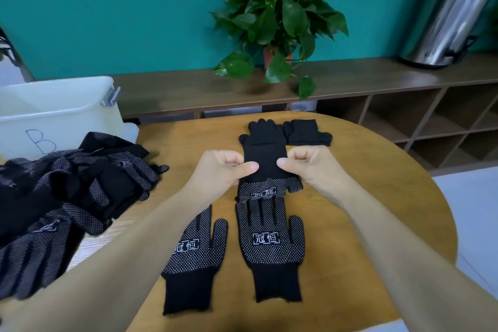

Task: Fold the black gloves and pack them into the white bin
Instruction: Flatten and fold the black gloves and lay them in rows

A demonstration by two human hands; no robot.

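- My left hand (225, 170) and right hand (305, 167) each pinch a side of the folded glove (265, 159), held above the table (363, 197).
- Two flat gloves (270, 248) lie nearer me.
- Glove pile (80, 186) and white bin (59, 110) sit left.

Head view, down onto table (377, 197)

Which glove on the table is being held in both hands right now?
The centre glove, pinched at its edges by the left hand and right hand; the two dotted gloves nearer the person lie flat, untouched.
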